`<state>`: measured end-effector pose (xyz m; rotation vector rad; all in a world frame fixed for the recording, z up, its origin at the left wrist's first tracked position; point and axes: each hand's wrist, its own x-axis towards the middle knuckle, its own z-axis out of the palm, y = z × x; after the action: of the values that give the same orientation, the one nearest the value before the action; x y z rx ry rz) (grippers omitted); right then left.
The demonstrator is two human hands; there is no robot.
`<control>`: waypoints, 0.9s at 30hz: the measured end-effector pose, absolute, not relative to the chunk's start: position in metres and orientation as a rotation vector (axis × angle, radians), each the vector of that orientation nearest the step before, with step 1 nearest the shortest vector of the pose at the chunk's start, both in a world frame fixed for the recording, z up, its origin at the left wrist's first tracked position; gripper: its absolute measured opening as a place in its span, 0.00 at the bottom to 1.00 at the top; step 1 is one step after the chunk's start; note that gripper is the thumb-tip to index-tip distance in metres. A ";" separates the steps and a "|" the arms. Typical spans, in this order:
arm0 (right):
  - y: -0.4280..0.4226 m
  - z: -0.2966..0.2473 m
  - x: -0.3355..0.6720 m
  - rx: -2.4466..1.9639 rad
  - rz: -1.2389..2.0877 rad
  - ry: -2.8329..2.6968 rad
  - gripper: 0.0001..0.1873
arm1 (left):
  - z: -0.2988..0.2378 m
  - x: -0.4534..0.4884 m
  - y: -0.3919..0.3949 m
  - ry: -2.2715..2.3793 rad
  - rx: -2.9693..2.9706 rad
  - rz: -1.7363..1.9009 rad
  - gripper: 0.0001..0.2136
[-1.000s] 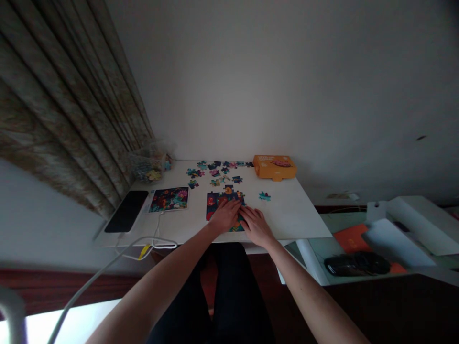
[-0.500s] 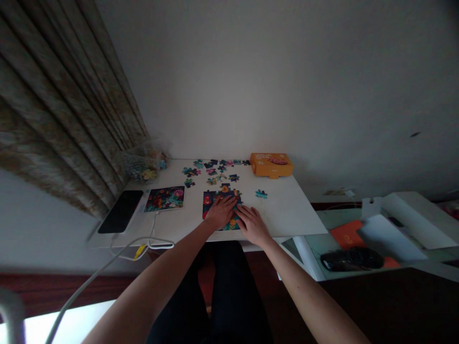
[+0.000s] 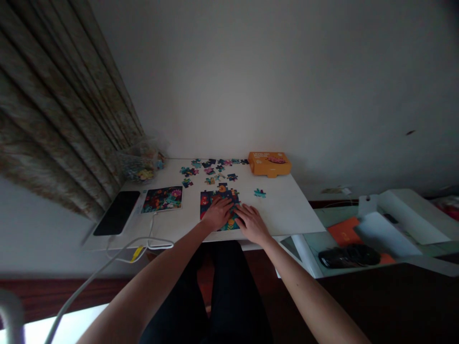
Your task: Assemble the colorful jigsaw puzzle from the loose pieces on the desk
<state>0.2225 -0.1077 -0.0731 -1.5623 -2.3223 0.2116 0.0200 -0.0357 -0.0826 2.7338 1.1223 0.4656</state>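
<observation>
A partly joined jigsaw puzzle (image 3: 205, 200) in dark blue, red and teal lies near the table's front edge. Flat across its middle rests my left hand (image 3: 217, 214), fingers stretched out, covering part of the picture. My right hand (image 3: 253, 223) touches the puzzle's right edge with its fingertips; its fingers are extended and slightly apart. Whether a small piece sits under those fingertips is hidden. One loose teal puzzle piece (image 3: 260, 193) lies to the right, away from both hands. Several loose pieces (image 3: 209, 170) are scattered behind the puzzle.
On the white table (image 3: 287, 210) are a printed picture card (image 3: 162, 198), a black phone (image 3: 117, 213) with a white cable (image 3: 150, 239), a clear plastic bag (image 3: 138, 165) and an orange box (image 3: 270, 164). A lower glass surface at right holds a shiny black object (image 3: 348, 256) and white box (image 3: 412, 215).
The view has shifted slightly. Both hands stay at the puzzle in nearly the same pose, and no piece has visibly moved.
</observation>
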 end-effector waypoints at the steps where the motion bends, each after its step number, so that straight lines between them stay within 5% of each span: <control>1: -0.108 -0.073 0.222 -1.565 0.214 -2.322 0.21 | -0.083 0.020 -0.036 1.115 2.746 0.454 0.19; 27: -0.104 -0.073 0.218 -1.533 0.177 -2.199 0.16 | -0.067 -0.043 -0.065 1.085 2.779 0.488 0.20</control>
<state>0.2183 -0.1044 -0.0730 -1.5334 -2.1991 0.1768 -0.0432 -0.0649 -0.0673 2.7787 1.0852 0.4875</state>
